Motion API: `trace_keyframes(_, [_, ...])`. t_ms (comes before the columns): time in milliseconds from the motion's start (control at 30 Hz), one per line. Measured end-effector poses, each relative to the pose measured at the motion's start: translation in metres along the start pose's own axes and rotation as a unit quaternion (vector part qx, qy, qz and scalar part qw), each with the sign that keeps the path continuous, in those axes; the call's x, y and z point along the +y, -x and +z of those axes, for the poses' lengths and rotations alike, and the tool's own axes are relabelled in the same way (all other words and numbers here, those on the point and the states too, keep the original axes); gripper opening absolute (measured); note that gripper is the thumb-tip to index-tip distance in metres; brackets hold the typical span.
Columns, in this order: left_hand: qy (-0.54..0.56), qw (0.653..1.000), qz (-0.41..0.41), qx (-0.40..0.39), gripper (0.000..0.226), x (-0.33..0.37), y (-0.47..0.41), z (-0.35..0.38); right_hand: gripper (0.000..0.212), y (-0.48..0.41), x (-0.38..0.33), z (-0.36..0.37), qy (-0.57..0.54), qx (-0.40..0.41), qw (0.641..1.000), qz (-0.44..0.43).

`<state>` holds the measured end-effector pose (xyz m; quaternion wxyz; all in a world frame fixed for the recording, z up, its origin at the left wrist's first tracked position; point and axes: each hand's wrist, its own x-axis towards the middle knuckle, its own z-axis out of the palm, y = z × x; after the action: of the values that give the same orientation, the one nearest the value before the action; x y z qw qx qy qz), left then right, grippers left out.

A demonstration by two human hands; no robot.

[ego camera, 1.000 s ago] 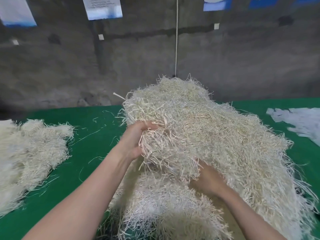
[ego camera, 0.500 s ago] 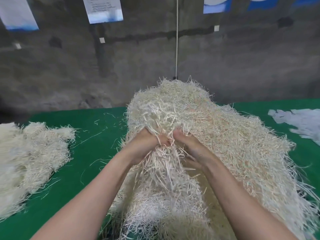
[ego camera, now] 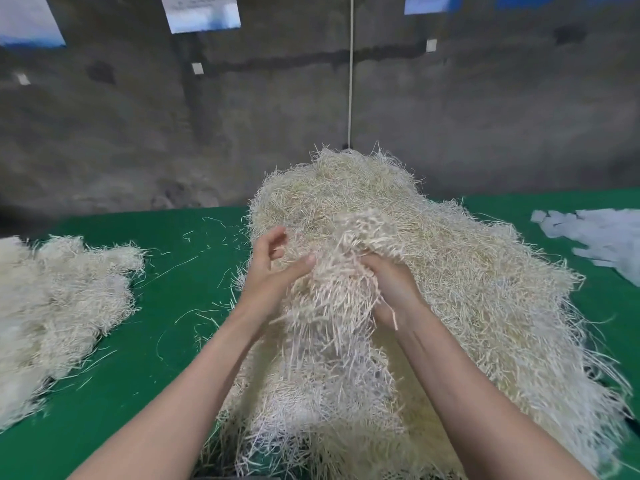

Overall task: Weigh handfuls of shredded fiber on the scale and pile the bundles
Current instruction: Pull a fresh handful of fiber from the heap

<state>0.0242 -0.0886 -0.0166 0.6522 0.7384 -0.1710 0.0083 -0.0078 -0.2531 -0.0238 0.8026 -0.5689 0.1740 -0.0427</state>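
Head view. Large mound of shredded fiber point(ego camera: 460, 289) heaped on green desk point(ego camera: 166, 341), centre to right, covering desk's near edge there. Right hand point(ego camera: 393, 285) curled into a clump point(ego camera: 346, 268) raised at mound's front, fingertips buried in strands and out of sight. Left hand point(ego camera: 273, 268) just beside clump, fingers loosely curved and apart, thumb touching strands, gripping nothing. Clump hanging between both hands, blurred, blocking mound's front face. Smaller fiber pile point(ego camera: 62, 299) on desk at far left, well apart from mound. Loose strands point(ego camera: 194, 261) scattered on desk between the two. Pale paper-like strips point(ego camera: 595, 233) at desk's right edge. Behind: grey concrete wall point(ego camera: 138, 133), white cord point(ego camera: 351, 81) running down behind mound's top, posters point(ego camera: 202, 12) along upper edge, text unreadable.
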Motion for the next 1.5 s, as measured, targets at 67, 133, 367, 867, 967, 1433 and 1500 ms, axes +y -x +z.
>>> trace_keyframes(67, [-0.033, 0.994, -0.028, -0.099, 0.112, -0.009, 0.012, -0.003, 0.055, 0.000, -0.009, 0.003, -0.069, 0.013, 0.997, -0.008])
trace_keyframes(133, [-0.093, 0.974, -0.103, -0.180, 0.126, -0.017, 0.024, 0.007, 0.055, -0.002, -0.015, 0.009, -0.141, 0.014, 0.990, -0.014])
trace_keyframes(367, [0.255, 0.935, -0.233, 0.081, 0.012, -0.012, 0.007, 0.036, 0.083, 0.000, 0.008, 0.006, 0.068, 0.084, 0.993, -0.057])
trace_keyframes(867, [0.219, 0.940, -0.258, 0.035, 0.026, -0.008, -0.004, 0.019, 0.057, 0.014, -0.013, -0.021, 0.192, -0.256, 0.940, -0.115])
trace_keyframes(967, [0.202, 0.948, -0.241, 0.052, 0.028, -0.004, -0.009, 0.013, 0.079, 0.010, -0.020, -0.043, 0.282, -0.121, 0.934, -0.184])
trace_keyframes(1433, [0.201, 0.965, -0.165, -0.018, 0.017, 0.055, -0.006, 0.031, 0.063, -0.025, 0.102, -0.088, 0.582, -0.041, 0.812, -0.006])
trace_keyframes(1500, [0.223, 0.968, -0.116, -0.007, 0.036, 0.072, -0.015, 0.020, 0.065, -0.019, 0.107, -0.095, 0.618, -0.051, 0.784, 0.023])
